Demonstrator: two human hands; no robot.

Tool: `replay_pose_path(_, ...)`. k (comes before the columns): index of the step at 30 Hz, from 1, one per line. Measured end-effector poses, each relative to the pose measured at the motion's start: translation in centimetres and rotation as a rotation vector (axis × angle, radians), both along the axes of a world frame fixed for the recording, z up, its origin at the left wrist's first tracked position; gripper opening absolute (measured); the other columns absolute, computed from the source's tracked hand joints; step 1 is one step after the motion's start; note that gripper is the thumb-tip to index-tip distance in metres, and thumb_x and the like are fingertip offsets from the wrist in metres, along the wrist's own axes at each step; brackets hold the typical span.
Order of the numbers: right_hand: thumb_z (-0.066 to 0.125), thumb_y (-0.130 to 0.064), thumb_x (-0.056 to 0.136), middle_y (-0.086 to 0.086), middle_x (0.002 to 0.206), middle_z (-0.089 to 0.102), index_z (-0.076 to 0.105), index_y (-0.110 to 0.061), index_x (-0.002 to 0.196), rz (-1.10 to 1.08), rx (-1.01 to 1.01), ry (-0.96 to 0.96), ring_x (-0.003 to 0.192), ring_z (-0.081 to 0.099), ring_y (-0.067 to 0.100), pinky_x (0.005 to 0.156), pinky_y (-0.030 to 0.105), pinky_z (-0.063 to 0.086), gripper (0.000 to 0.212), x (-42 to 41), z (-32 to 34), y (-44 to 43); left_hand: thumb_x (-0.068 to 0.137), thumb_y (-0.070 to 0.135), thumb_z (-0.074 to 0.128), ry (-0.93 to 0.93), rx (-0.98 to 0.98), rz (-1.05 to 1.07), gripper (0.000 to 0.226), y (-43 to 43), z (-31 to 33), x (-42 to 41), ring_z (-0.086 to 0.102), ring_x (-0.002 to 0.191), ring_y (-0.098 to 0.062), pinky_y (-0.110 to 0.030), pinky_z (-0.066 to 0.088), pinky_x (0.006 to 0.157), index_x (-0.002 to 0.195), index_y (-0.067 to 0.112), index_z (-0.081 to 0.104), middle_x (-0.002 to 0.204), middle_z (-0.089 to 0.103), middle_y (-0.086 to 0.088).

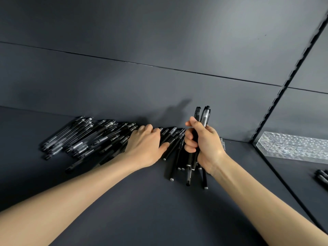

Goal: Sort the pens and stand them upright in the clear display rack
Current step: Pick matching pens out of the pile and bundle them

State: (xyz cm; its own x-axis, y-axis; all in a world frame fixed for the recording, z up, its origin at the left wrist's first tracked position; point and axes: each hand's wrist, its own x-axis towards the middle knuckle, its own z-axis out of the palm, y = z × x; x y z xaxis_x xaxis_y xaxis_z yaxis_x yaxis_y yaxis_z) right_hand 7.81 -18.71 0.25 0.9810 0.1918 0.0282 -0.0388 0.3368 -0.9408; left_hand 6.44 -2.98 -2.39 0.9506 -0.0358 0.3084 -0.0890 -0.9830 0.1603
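- With fingers spread, left hand [144, 147] lies on pile [92, 137].
- Right hand [204, 141], right of pile, grips bundle [204, 115].
- Rack [292, 148] farther right, beyond divider [284, 89].

One view only, from the person's head. It looks forward and down along both forearms, close over a dark shelf [142, 201] toward its back wall [159, 41].

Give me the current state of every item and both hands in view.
Left hand: palm down on the loose pens, fingers spread.
Right hand: fist closed around a bundle of pens.
Held bundle: roughly upright, ends sticking out above and below the fist.
Pen pile: lying flat, unsorted.
Clear rack: far right, no pens visible in it.
Pens at right edge: lying flat.
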Motion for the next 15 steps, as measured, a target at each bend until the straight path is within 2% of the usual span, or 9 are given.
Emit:
replay_pose_path(4,0.051,-0.027,0.097,-0.002,0.049,0.042,0.054,-0.010,0.084,0.034,-0.012,-0.012,0.038,0.029,0.009,0.035,0.019,0.026,0.022,-0.1,-0.2,0.3,0.094,0.053,0.039,0.049,0.086,0.047,0.052,0.0,0.3,0.5,0.047,0.115,-0.030,-0.038,0.035,0.094,0.118,0.010,0.054,0.120,0.053,-0.012)
replay_pose_path(12,0.050,-0.026,0.098,-0.003,0.049,0.041,0.055,-0.010,0.083,0.034,-0.024,-0.001,0.038,0.029,0.009,0.035,0.019,0.026,0.022,-0.2,-0.3,0.3,0.091,0.055,0.046,0.259,0.015,0.061,0.053,0.4,1.3,1.3,0.040,0.120,-0.034,-0.038,0.032,0.098,0.115,0.009,0.054,0.124,0.045,-0.015)
replay_pose_path(15,0.051,-0.026,0.097,-0.002,0.049,0.041,0.057,-0.010,0.082,0.030,-0.024,0.013,0.038,0.029,0.009,0.034,0.019,0.025,0.023,-0.2,-0.4,0.3,0.089,0.054,0.049,0.277,0.064,0.053,0.054,0.6,1.4,1.4,0.041,0.119,-0.034,-0.038,0.032,0.096,0.116,0.008,0.053,0.123,0.045,-0.015)
